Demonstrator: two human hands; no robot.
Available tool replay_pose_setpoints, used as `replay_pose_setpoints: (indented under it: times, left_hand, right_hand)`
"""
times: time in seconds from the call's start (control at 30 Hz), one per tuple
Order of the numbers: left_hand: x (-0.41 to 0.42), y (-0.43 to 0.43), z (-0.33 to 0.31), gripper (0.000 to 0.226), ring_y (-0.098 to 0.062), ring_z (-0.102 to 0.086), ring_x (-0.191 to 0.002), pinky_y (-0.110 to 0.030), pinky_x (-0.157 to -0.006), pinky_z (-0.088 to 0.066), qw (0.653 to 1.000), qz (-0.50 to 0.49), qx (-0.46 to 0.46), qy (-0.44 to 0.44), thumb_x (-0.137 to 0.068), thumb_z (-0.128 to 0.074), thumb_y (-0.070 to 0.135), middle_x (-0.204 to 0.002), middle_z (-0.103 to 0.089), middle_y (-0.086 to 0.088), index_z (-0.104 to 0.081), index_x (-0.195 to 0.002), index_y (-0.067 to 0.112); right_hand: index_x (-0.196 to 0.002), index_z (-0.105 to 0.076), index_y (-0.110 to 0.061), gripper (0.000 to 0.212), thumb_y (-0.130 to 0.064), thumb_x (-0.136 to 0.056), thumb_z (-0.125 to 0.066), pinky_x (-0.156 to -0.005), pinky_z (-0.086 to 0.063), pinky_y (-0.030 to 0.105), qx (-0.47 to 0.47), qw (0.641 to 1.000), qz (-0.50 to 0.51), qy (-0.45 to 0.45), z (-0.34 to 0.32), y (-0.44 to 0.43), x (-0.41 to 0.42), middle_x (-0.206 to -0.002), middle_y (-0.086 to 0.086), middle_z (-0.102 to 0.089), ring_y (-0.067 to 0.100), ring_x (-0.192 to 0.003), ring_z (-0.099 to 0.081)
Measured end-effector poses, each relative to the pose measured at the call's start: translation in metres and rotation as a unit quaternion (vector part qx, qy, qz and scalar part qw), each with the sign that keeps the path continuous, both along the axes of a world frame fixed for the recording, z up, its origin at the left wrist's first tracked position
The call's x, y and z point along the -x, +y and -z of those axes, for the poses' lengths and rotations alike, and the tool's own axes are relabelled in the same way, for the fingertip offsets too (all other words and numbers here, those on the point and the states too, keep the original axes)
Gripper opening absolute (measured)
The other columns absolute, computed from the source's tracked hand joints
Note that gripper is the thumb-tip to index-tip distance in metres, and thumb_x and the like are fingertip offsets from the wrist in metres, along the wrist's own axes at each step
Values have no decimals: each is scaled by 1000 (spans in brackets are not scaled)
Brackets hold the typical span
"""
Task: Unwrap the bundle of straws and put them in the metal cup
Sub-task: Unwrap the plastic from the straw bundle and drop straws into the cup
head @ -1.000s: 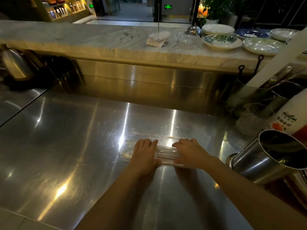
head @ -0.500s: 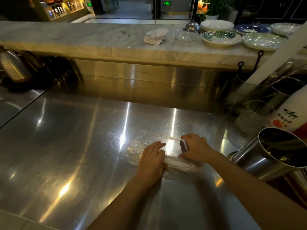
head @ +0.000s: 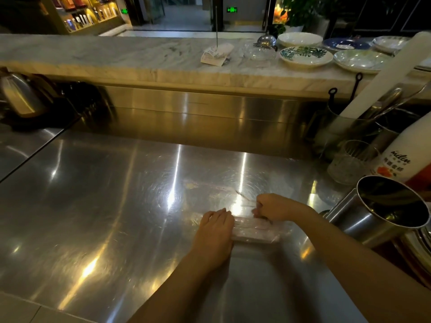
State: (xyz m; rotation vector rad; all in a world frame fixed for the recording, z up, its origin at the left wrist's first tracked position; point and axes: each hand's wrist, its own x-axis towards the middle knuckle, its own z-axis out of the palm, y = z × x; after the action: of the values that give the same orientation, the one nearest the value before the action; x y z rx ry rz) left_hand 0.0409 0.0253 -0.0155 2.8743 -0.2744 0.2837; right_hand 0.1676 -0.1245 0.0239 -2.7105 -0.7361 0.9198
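A bundle of clear straws [head: 254, 230] in thin plastic wrap lies flat on the steel counter [head: 116, 206]. My left hand [head: 215, 231] presses palm-down on the bundle's left part and covers it. My right hand [head: 274, 206] is clenched at the bundle's far right edge, pinching the clear wrap, a sheet of which spreads over the counter behind it. The metal cup [head: 382, 210] stands tilted at the right, its dark mouth open, a short way from the bundle's right end.
A white bottle [head: 410, 152], a glass [head: 349, 162] and a holder of utensils [head: 363, 122] crowd the right side behind the cup. A marble ledge [head: 140, 59] carries plates [head: 305, 55] at the back. A kettle [head: 18, 94] sits far left.
The bundle has rolled toward me, leaving the wrap spread behind it. My right hand closed into a fist on the wrap. My left hand slid back with the bundle.
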Motion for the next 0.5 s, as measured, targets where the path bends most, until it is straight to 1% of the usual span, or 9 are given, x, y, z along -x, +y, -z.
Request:
replay_pose_setpoints:
  times: [0.07,0.1,0.17,0.2,0.3,0.33,0.4,0.43,0.5]
  left_hand:
    - [8,0,3,39,-26,-44,-125,-37,-108,-23,999,10,18,42,-75,-57,23,-131,-51,-11,-51,-111,10]
    - [13,-1,4,45,-23,-36,-129,-35,-109,-17,998,12,32,55,-76,-54,32,-137,-44,-7,-46,-117,15]
    - [19,-3,5,51,-19,-34,-128,-28,-106,-12,997,-1,63,54,-78,-48,45,-136,-42,0,-40,-124,24]
    - [20,-5,5,53,-18,-35,-126,-27,-105,-12,996,-14,74,47,-81,-47,49,-134,-44,1,-37,-127,26]
    - [20,-8,0,54,-20,-42,-116,-34,-105,-23,995,-45,82,31,-87,-41,53,-126,-50,0,-28,-136,34]
    - [20,-8,-1,51,-20,-44,-112,-37,-104,-27,996,-46,76,28,-88,-37,53,-122,-51,-1,-29,-135,36]
    - [21,-8,-3,44,-23,-48,-106,-40,-100,-34,997,-43,69,15,-87,-35,52,-115,-55,-4,-42,-127,35]
    - [22,-8,-4,41,-25,-49,-108,-39,-100,-32,996,-41,77,11,-86,-36,51,-116,-55,-5,-48,-120,33]
    - [22,-10,-4,34,-29,-43,-122,-37,-103,-21,995,-35,88,8,-85,-41,48,-131,-50,-9,-53,-112,30]
  right_hand:
    - [-64,-36,-23,30,-23,-94,-42,-72,-39,33,-2,1000,14,-11,-6,1,0,-75,2,-47,22,-81,-48]
    - [-70,-38,-21,25,-20,-94,-41,-72,-39,33,-11,1000,13,-25,-7,0,0,-82,5,-46,23,-82,-47]
    - [-83,-37,-17,13,-18,-95,-41,-69,-37,33,-63,997,23,-32,-6,-4,0,-87,8,-46,24,-79,-46]
    - [-82,-37,-18,14,-23,-95,-43,-66,-37,33,-98,994,36,-21,-5,-6,-1,-83,7,-49,24,-76,-48]
    - [-77,-44,-26,29,-51,-81,-57,-65,-39,25,-129,990,53,14,-2,-7,-1,-76,-10,-49,8,-72,-49]
    - [-81,-48,-26,33,-55,-75,-61,-68,-39,25,-119,992,36,17,-2,-7,-1,-78,-17,-47,5,-75,-48]
    - [-88,-59,-21,31,-48,-73,-68,-73,-38,25,-111,994,1,6,-2,-6,-1,-81,-21,-45,4,-80,-48]
    - [-88,-64,-17,27,-41,-76,-68,-74,-38,26,-115,993,-8,0,-5,-5,-1,-79,-19,-48,7,-79,-50]
    - [-80,-68,-12,18,-29,-81,-65,-70,-39,24,-126,992,-2,1,-11,-4,1,-70,-12,-52,9,-70,-53]
